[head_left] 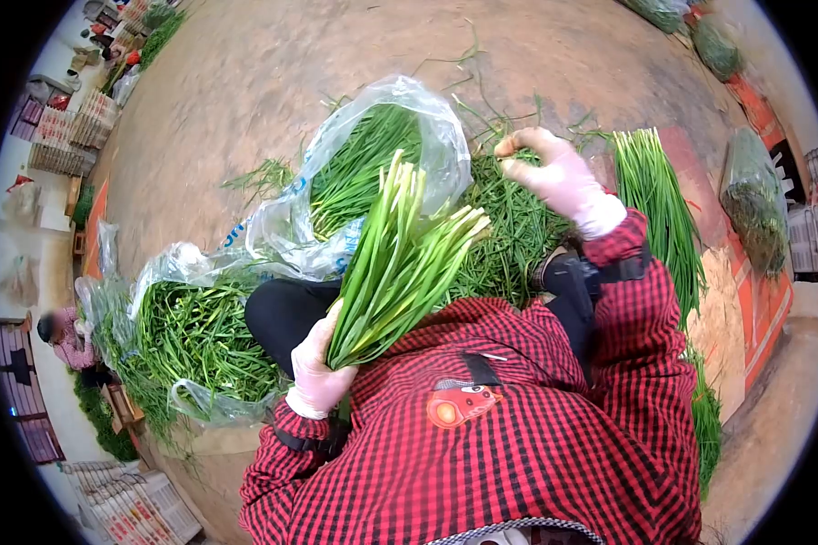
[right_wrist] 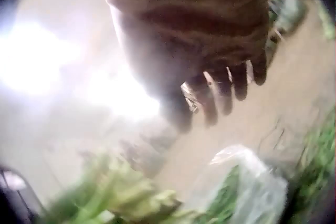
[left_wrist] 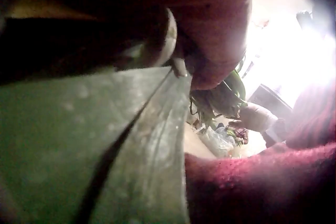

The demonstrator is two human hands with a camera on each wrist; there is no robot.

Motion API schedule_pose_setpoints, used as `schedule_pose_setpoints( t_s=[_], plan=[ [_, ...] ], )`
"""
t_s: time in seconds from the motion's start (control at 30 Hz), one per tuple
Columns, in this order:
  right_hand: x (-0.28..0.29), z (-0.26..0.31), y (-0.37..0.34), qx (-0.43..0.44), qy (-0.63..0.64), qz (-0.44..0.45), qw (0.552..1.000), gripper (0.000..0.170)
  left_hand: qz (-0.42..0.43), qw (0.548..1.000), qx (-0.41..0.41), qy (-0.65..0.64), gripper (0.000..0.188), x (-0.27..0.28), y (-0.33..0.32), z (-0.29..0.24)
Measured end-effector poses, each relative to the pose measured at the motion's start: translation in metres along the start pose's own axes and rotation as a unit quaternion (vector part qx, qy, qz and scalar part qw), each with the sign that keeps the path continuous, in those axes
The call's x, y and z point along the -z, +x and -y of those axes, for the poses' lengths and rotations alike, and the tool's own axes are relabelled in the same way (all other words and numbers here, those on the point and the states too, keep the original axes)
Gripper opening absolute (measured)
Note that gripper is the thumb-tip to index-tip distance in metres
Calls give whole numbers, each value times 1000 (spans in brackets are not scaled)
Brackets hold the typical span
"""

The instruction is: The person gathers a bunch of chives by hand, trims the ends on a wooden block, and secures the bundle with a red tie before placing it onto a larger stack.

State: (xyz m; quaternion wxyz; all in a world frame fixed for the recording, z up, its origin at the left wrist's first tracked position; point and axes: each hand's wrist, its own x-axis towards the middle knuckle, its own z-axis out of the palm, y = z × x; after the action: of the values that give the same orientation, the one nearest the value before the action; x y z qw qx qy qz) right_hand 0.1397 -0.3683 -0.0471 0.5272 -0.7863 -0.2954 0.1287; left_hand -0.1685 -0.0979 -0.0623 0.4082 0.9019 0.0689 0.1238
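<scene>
In the head view, a bunch of garlic chives (head_left: 382, 282) with pale cut stem ends fans upward from my gloved left hand (head_left: 316, 371), which grips its lower, leafy end. Broad green leaves (left_wrist: 94, 140) fill much of the left wrist view close to the lens. My gloved right hand (head_left: 554, 177) is raised to the right of the bunch, above a heap of loose chive leaves (head_left: 509, 232). Its fingers are spread apart in the right wrist view, and nothing shows between them. Behind the bunch stands a clear plastic bag (head_left: 445, 123) with chives inside.
To the left lies another open plastic bag (head_left: 214, 409) full of green leaves. A neat row of chives (head_left: 650, 200) rests on a board at the right. Farther right is a wrapped bundle (head_left: 754, 200). Another person (head_left: 68, 343) sits at the far left.
</scene>
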Motion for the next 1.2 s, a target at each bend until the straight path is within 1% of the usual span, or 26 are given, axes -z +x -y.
schedule_pose_setpoints(
  t_s=[0.03, 0.07, 0.1, 0.13, 0.2, 0.27, 0.3, 0.33, 0.4, 0.43, 0.47, 0.5, 0.57, 0.6, 0.63, 0.67, 0.7, 0.73, 0.8, 0.83, 0.93, 0.97, 1.0, 1.07, 1.1, 1.2],
  plan=[
    [-7, -1, -2, 17, -119, -14, 993, 50, 9, 1000, -2, 8, 63, 1, 2, -1],
    [-14, 6, -3, 32, -237, -28, 971, 57, 10, 1000, -20, 10, 63, 0, 5, -1],
    [-17, 17, -1, -36, -139, 64, 988, 72, 10, 999, -35, 12, 63, -2, 7, -1],
    [-22, 25, 1, -36, -113, 144, 982, 67, 10, 999, -49, 14, 63, -3, 7, -1],
    [-34, 41, 7, -83, -44, 289, 953, 59, 30, 999, -31, -10, 66, -4, 5, 0],
    [-48, 21, 8, -47, -40, 249, 967, 53, 33, 999, -25, -3, 68, -5, 5, -4],
    [-54, 20, 9, -29, -38, 231, 972, 49, 34, 999, -6, -27, 69, -5, 3, -1],
    [-47, 22, 7, 15, -21, 163, 986, 40, 38, 998, 16, -42, 68, -5, 2, -1],
    [-30, 15, 12, -43, 1, 71, 997, 25, 23, 980, 99, -173, 69, -8, -3, 1],
    [-19, 3, 15, -35, 9, 36, 999, 29, 29, 973, 119, -197, 71, -6, -2, -2],
    [-14, -7, 18, -26, 17, -1, 1000, 32, 30, 975, 117, -186, 71, -5, -1, -1],
    [-17, -3, 16, -44, 40, -25, 998, 31, 31, 977, 113, -176, 72, -5, 1, 0],
    [-30, 8, 7, 87, -26, -37, 995, 29, 37, 981, 108, -159, 75, -6, 4, 4],
    [-40, 19, 1, 151, -57, -41, 986, 28, 41, 981, 109, -156, 75, -7, 6, 3],
    [-47, 31, -6, 206, -113, -66, 970, 24, 44, 981, 110, -152, 76, -6, 9, 1],
    [-52, 41, -9, 215, -141, -66, 964, 21, 46, 982, 111, -147, 76, -7, 10, -1],
    [-54, 47, -13, 193, -151, -63, 967, 19, 48, 968, 142, -201, 78, -9, 8, -1],
    [-55, 50, -16, 172, -161, -61, 970, 18, 45, 961, 147, -228, 79, -9, 6, -1],
    [-57, 38, -19, 163, -172, -85, 968, 18, 42, 946, 155, -282, 80, -10, 5, 0],
    [-59, 31, -20, 158, -178, -98, 966, 19, 43, 948, 155, -276, 80, -10, 5, 1],
    [-65, 23, -29, 79, -63, -122, 987, 23, 47, 949, 157, -270, 82, -9, 1, 6],
    [-69, 13, -32, 66, -49, -109, 991, 31, 51, 947, 159, -275, 83, -9, 0, 9],
    [-68, 7, -34, 24, 13, -91, 995, 33, 55, 945, 162, -279, 85, -9, -1, 11],
    [-65, 0, -35, -60, 136, -55, 987, 37, 36, 940, 165, -297, 81, -10, -1, 9],
    [-60, 4, -38, -68, 177, -34, 981, 45, 25, 937, 167, -305, 80, -10, -1, 9],
    [-57, 6, -42, -95, 245, 10, 965, 48, 32, 940, 154, -301, 79, -9, -1, 12]
  ],
)
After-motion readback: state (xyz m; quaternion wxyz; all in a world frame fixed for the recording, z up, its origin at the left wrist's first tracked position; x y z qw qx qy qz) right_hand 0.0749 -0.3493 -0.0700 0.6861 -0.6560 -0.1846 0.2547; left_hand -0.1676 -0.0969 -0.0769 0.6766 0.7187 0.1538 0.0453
